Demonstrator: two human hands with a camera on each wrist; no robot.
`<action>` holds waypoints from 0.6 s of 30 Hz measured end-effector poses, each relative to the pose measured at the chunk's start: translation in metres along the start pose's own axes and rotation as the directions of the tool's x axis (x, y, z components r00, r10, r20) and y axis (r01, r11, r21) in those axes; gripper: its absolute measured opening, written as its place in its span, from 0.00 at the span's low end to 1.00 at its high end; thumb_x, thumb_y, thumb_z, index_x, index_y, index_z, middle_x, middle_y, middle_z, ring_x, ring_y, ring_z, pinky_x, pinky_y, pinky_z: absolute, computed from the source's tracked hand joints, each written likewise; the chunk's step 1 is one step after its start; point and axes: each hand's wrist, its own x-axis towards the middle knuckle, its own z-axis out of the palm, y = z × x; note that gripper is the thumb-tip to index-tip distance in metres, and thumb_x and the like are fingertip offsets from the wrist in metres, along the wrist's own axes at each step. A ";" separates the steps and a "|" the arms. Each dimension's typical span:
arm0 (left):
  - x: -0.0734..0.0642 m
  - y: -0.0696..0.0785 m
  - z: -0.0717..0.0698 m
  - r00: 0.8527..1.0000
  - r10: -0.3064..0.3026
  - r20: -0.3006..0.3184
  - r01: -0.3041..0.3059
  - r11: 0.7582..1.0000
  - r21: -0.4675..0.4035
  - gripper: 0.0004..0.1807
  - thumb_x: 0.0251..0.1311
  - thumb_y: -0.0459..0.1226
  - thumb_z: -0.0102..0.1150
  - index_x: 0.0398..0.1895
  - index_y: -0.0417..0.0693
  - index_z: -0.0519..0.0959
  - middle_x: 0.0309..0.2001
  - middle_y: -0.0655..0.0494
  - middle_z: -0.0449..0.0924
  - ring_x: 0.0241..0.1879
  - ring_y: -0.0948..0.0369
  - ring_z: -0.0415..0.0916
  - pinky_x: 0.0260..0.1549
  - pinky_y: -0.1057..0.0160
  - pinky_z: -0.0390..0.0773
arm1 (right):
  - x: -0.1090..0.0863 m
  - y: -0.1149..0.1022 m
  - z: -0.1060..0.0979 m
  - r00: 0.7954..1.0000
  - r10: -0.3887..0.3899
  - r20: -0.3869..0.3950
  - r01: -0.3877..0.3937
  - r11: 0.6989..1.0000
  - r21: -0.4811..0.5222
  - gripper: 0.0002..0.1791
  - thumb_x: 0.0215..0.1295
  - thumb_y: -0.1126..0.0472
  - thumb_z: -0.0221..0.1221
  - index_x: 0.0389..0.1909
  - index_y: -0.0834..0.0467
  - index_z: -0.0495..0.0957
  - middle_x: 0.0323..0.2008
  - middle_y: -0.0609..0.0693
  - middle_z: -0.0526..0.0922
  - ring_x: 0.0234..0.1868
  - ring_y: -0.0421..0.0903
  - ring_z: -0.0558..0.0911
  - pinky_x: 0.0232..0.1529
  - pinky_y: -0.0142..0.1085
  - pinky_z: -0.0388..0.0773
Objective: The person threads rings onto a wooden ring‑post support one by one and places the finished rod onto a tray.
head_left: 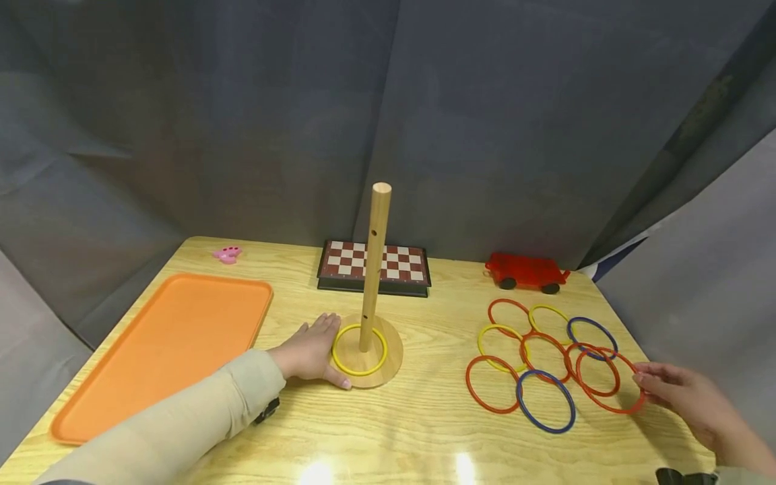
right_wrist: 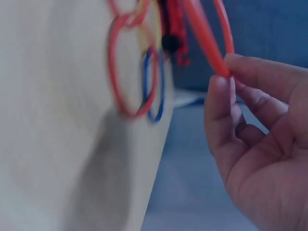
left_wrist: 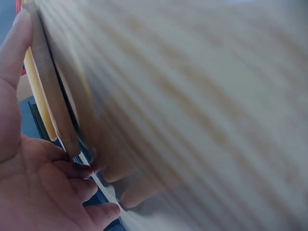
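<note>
A wooden post stands upright on a round wooden base. One yellow ring lies on that base, around the foot of the post. My left hand rests against the left edge of the base, thumb and fingers spread along it. At the far right, my right hand pinches a red ring between thumb and fingertips. In the right wrist view this ring is raised off the table. Several red, yellow and blue rings lie overlapping to its left, a blue ring nearest the front.
An orange tray lies on the left of the table, with a small pink object behind it. Behind the post sits a chessboard box. A red toy wagon stands at the back right. Grey curtains enclose the table.
</note>
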 end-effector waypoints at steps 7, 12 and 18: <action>0.002 -0.001 -0.003 1.000 0.000 0.001 0.000 1.000 0.021 0.71 0.47 0.60 0.79 0.80 0.28 0.47 0.80 0.33 0.45 0.80 0.41 0.40 0.75 0.36 0.45 | 0.023 -0.045 0.024 0.985 -0.165 0.045 0.139 0.927 0.349 0.19 0.79 0.70 0.52 0.43 0.45 0.86 0.39 0.41 0.84 0.39 0.35 0.83 0.40 0.27 0.82; 0.005 0.000 -0.004 1.000 -0.003 -0.001 0.003 1.000 0.025 0.71 0.47 0.60 0.80 0.80 0.28 0.47 0.81 0.33 0.46 0.80 0.41 0.40 0.75 0.37 0.45 | 0.039 -0.088 0.044 0.973 -0.219 0.077 0.158 0.867 0.473 0.18 0.78 0.71 0.52 0.44 0.48 0.87 0.40 0.44 0.85 0.38 0.37 0.84 0.41 0.27 0.82; 0.004 0.003 -0.003 1.000 -0.009 0.002 0.009 1.000 0.018 0.71 0.47 0.59 0.80 0.81 0.29 0.47 0.81 0.34 0.46 0.81 0.42 0.40 0.75 0.38 0.45 | 0.053 -0.148 0.064 0.955 -0.267 0.133 0.150 0.817 0.557 0.17 0.76 0.73 0.53 0.45 0.53 0.88 0.41 0.46 0.87 0.39 0.40 0.84 0.43 0.29 0.83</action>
